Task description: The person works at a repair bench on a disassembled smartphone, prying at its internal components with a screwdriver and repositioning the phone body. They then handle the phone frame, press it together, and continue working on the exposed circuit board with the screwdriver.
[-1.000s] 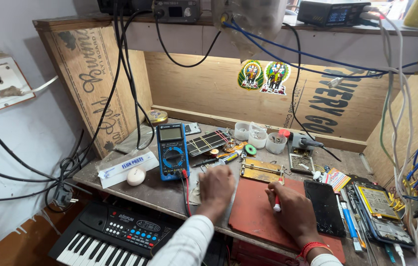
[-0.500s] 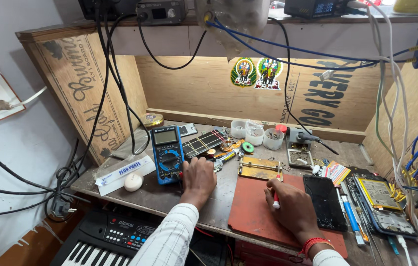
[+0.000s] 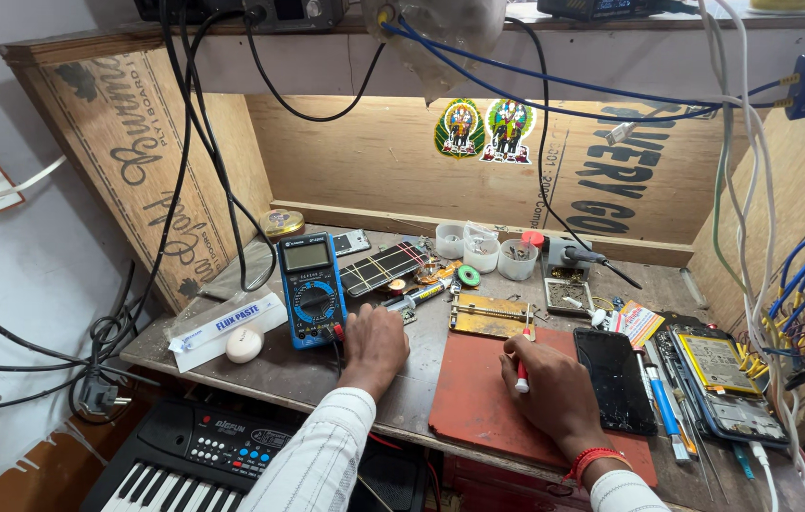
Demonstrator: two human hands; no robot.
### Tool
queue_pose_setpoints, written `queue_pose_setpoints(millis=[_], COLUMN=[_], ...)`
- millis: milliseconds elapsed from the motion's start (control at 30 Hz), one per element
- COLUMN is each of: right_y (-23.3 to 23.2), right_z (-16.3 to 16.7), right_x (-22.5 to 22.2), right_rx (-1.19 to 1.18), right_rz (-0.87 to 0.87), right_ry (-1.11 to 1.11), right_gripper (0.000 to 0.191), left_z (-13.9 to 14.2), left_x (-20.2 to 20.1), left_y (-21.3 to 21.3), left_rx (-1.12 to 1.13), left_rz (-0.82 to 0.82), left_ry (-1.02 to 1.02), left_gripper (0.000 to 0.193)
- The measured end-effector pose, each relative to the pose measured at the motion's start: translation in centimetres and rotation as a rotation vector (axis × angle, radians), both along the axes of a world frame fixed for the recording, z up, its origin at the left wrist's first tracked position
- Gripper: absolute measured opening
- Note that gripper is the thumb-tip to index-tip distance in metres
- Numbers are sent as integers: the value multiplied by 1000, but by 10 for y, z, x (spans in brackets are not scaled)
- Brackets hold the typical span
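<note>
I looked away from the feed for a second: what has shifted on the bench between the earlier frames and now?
The left hand slid left off the red mat and now rests against the blue multimeter, by its lower right corner. The right hand stayed on the mat, still gripping the red-and-white probe. The multimeter, dark phone and brass jig have not moved.

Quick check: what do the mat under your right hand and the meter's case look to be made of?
Mat: probably silicone or rubber, by its matte, dull red, flat surface. Meter: looks like hard blue plastic, slightly glossy, with a moulded case and dial.
</note>
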State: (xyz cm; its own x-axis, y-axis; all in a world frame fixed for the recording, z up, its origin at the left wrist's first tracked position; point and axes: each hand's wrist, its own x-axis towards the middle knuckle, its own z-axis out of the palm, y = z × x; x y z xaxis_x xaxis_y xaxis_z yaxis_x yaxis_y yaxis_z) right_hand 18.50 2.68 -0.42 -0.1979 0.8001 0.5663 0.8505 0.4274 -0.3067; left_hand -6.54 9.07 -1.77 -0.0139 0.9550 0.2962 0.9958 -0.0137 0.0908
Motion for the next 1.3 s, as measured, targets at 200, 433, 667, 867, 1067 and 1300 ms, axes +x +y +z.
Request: queue_pose_setpoints(millis=[200,433,667,867,1067,1300], right_y=[-1,0,2,2,2,4], right_z=[1,0,-1,-3,-6,-7], right_x=[-1,0,2,2,7,11], right_rx=[-15,2,21,24,168,270], right_rz=[2,6,12,13,-74,-52], right_ry=[9,12,26,40,145,365], right_gripper=[13,13,13,12,13,13], left_z=[15,29,32,26,18,1], left_x=[0,4,3,1,13,74], left_y=[-7,-20,-21,-24,-33,-69], left_rx=[-31,-81,-131,-85,170,261], left_rz=[-33,-81,-107,-158,-353,-646], left_ry=[-86,-81,-106,-115,-274,-309], left_gripper=[22,29,28,24,26,29])
